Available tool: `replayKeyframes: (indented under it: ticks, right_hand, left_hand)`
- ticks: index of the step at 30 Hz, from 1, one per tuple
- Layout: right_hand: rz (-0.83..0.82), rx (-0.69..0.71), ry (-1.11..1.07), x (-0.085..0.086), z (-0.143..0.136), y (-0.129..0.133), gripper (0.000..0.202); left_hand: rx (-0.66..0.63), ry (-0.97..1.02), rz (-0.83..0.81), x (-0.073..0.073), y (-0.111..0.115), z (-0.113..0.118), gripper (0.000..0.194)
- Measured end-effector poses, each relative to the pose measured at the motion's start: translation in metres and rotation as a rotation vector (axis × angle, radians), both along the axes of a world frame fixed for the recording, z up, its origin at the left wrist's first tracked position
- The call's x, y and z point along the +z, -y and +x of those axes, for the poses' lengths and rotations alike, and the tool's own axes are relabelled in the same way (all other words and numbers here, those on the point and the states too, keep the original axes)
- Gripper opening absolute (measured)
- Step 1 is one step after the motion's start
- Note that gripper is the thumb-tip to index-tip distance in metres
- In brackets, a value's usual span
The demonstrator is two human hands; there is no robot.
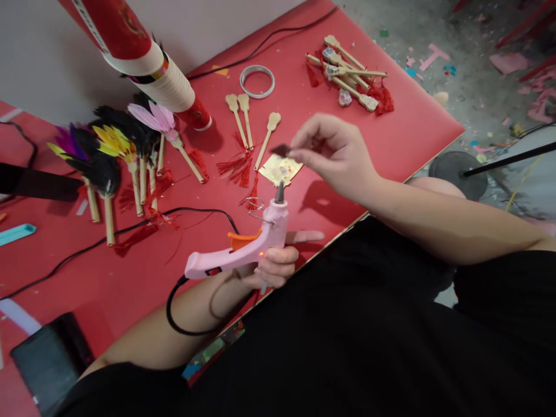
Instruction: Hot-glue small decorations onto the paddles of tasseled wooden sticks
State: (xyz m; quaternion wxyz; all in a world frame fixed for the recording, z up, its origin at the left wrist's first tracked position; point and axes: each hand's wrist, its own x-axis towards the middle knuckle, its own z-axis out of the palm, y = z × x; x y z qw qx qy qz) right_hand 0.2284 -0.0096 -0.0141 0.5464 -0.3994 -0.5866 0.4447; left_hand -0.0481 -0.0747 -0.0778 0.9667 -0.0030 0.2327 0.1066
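My left hand (pixel 278 265) is wrapped around a pink hot glue gun (pixel 234 250). The gun's metal nozzle points toward the far side of the table, and a small light glows on its body. Between thumb and fingertips, my right hand (pixel 336 152) pinches a small dark flat piece (pixel 281 150) whose kind I cannot make out. Below that piece lies a yellowish square sheet (pixel 278 169) with spots on it, close beyond the nozzle. A wooden stick with a shaped head (pixel 268 139) rests beside the sheet, a red tassel at its lower end.
Two more tasselled sticks (pixel 237 116) and a tape roll (pixel 257 81) lie farther back. Decorated sticks (pixel 356 78) are piled at the far right. Feathered sticks (pixel 134 156) and stacked paper cups (pixel 167 84) occupy the left. The gun's black cord (pixel 174 313) loops over my forearm.
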Motion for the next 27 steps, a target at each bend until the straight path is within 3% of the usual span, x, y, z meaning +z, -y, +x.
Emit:
replayKeyframes:
  ticks: [3, 8, 13, 15, 18, 23, 27]
  right_hand:
    - [-0.057, -0.135, -0.017, 0.008, 0.003, -0.003, 0.065]
    - [-0.171, -0.046, -0.065, 0.012, 0.010, -0.003, 0.061]
    - [-0.290, 0.064, -0.087, 0.009, 0.024, -0.003, 0.051]
    - [-0.302, 0.070, -0.069, 0.006, 0.029, -0.006, 0.048]
    - [-0.296, 0.097, -0.038, -0.002, 0.031, -0.012, 0.047]
    - [-0.300, 0.182, -0.029, -0.016, 0.022, -0.016, 0.047]
    - [-0.299, 0.275, -0.023, -0.012, 0.020, -0.013, 0.047]
  left_hand:
    - [-0.180, 0.162, -0.131, -0.004, 0.000, -0.001, 0.054]
    - [-0.053, 0.144, -0.059, 0.008, -0.007, 0.006, 0.057]
    - [0.284, -0.222, 0.459, 0.026, -0.030, 0.015, 0.070]
    - [0.349, -0.337, 0.673, 0.031, -0.039, 0.016, 0.069]
    - [0.387, -0.403, 0.824, 0.033, -0.047, 0.015, 0.069]
    - [0.326, -0.386, 0.824, 0.024, -0.047, 0.014, 0.075]
    - [0.302, -0.350, 0.771, 0.025, -0.046, 0.015, 0.077]
